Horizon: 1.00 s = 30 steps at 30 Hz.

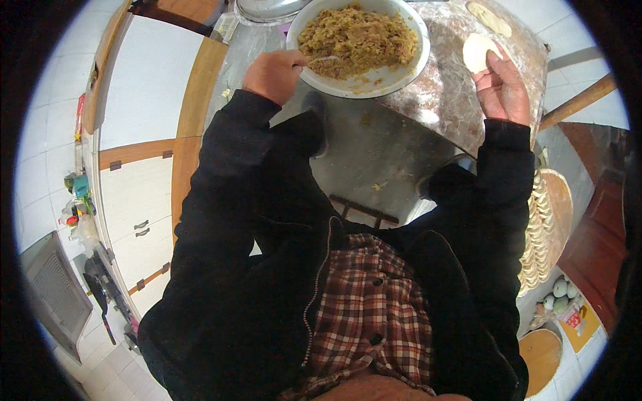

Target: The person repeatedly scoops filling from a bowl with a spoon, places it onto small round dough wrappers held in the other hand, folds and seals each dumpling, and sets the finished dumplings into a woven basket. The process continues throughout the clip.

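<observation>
My left hand point(271, 75) is closed around the handle of what looks like a spoon point(326, 58), its far end in the filling. The minced, yellow-brown filling point(358, 37) fills much of a white enamel basin point(351, 90), and some basin floor shows at the near side. Off to the right, my right hand point(504, 92) holds a thin round dough wrapper point(479, 52) between thumb and fingers, palm upward. Below that hand lies a floured board point(441, 100). A flattened oval piece of dough point(489, 19) rests at the board's far edge.
Rows of shaped dumplings point(536, 230) lie on a round wooden board point(559, 200) at my right. Several pale greenish eggs point(562, 290) sit below it. A metal lid point(271, 9) is beyond the basin, left. White cabinets point(135, 195) stand at left.
</observation>
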Motion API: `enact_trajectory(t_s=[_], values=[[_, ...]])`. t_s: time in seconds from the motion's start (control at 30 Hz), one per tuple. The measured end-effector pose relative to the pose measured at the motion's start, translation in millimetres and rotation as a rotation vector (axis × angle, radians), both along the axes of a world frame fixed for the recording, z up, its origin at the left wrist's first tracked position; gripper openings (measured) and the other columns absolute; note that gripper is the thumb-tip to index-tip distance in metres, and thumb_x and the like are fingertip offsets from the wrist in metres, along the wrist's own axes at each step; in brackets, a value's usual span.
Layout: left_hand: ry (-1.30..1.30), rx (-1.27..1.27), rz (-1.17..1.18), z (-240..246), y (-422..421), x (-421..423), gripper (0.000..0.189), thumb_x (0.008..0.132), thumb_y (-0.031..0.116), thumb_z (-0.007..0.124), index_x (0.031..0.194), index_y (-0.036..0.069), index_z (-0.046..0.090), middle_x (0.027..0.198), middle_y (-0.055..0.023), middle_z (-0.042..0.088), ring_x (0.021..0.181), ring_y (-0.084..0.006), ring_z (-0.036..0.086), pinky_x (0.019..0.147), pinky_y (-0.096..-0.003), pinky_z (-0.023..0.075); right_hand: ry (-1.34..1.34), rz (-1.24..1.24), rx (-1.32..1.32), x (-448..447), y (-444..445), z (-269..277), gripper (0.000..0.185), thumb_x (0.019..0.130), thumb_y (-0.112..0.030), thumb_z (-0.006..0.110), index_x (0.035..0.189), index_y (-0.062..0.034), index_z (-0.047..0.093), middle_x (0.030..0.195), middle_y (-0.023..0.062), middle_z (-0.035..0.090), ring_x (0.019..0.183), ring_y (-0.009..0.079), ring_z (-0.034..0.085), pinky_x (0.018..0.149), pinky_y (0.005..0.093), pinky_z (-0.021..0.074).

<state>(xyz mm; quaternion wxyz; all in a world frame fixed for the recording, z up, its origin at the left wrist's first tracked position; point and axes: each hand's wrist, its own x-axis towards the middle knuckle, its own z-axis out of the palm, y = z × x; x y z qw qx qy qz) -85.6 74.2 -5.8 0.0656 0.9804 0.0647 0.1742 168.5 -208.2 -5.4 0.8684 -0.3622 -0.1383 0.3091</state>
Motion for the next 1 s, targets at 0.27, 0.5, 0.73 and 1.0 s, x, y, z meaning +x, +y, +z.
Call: enact_trajectory(t_s=[0.27,0.5,0.73,1.0], values=[[0.577,0.377,0.196,7,-35,39,0.015,0.078,0.012,0.052,0.080,0.010,0.067,0.085,-0.0098,0.065,0.087,-0.0291,0.065,0.068,-0.0404,0.0535,0.081,-0.081,-0.114,7,-10,-1,0.037,0.087,0.000,0.055,0.123,0.0049,0.045,0.117,0.0153,0.056,0.105,0.0241,0.058,0.090,0.0361,0.0483],[0.735,0.347,-0.012,11,-14,43,0.013,0.074,0.006,0.055,0.080,0.006,0.067,0.081,-0.0123,0.066,0.082,-0.0289,0.065,0.067,-0.0400,0.0533,0.157,-0.115,-0.115,6,-14,5,0.033,0.086,0.002,0.056,0.118,0.0032,0.048,0.115,0.0147,0.058,0.103,0.0260,0.059,0.088,0.0390,0.0501],[0.759,-0.368,-0.031,17,19,49,0.018,0.074,0.010,0.060,0.088,0.005,0.069,0.077,-0.0130,0.067,0.071,-0.0293,0.065,0.065,-0.0374,0.0514,0.188,-0.137,-0.057,3,-16,12,0.037,0.085,0.003,0.053,0.122,0.0044,0.044,0.120,0.0181,0.054,0.111,0.0295,0.056,0.094,0.0434,0.0479],[0.494,-0.065,-0.034,2,19,43,0.019,0.077,0.011,0.058,0.092,0.009,0.069,0.081,-0.0120,0.067,0.076,-0.0298,0.065,0.066,-0.0383,0.0522,0.267,-0.176,0.070,11,-21,19,0.041,0.085,0.004,0.050,0.124,0.0077,0.042,0.122,0.0214,0.053,0.116,0.0324,0.052,0.100,0.0495,0.0420]])
